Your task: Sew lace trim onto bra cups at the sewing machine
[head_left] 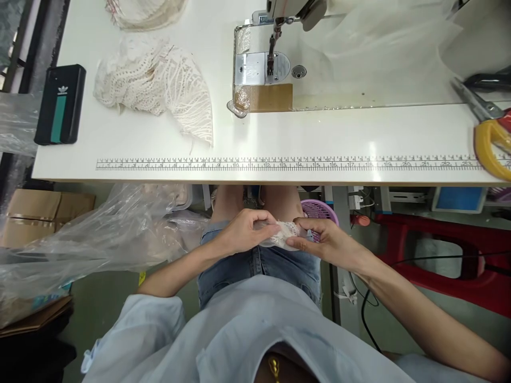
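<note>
In the lower centre of the frame, over my lap, my left hand (pixel 247 233) and right hand (pixel 328 240) pinch the white lace (pixel 286 232) from either side, probably to keep it spread. More lace pieces (pixel 151 80) lie at upper left, apart from the machine (pixel 262 69), presumably leaving its plate free; the scissors (pixel 489 130) sit far right, seemingly out of the way.
</note>
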`<action>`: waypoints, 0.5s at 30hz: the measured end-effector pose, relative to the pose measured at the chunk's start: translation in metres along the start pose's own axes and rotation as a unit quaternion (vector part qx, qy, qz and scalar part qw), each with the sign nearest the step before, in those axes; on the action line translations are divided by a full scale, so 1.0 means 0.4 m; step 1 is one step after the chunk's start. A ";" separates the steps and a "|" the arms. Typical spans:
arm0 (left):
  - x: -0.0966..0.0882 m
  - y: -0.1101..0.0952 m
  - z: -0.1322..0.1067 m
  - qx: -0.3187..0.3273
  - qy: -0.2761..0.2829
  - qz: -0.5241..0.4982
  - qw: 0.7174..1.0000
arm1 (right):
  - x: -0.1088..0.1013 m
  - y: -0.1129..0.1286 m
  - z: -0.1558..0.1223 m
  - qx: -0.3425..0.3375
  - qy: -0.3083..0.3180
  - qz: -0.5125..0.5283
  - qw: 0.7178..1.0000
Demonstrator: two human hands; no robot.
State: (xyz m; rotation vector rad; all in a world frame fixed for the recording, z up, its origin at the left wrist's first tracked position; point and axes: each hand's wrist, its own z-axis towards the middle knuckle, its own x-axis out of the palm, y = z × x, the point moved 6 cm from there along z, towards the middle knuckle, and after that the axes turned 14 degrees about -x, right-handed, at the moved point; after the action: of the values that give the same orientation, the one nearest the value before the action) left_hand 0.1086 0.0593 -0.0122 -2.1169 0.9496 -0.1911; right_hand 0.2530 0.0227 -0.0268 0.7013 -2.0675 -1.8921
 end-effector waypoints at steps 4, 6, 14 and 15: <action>0.006 0.004 0.004 0.007 0.020 -0.031 0.999 | -0.004 0.004 0.001 -0.021 0.012 0.025 0.999; 0.006 0.007 0.004 0.011 0.036 -0.048 0.998 | -0.005 0.005 0.000 -0.031 0.019 0.051 0.998; 0.005 0.028 0.010 0.003 0.048 -0.129 0.990 | -0.002 -0.029 -0.017 0.028 0.008 0.103 0.994; 0.005 0.031 0.011 -0.004 0.045 -0.137 0.990 | -0.001 -0.028 -0.015 0.024 0.004 0.104 0.994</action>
State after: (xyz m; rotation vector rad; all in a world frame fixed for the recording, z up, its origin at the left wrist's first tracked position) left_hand 0.1051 0.0555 -0.0244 -2.2569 0.7063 -0.4252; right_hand 0.2582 0.0171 -0.0370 0.4818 -2.0960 -1.7293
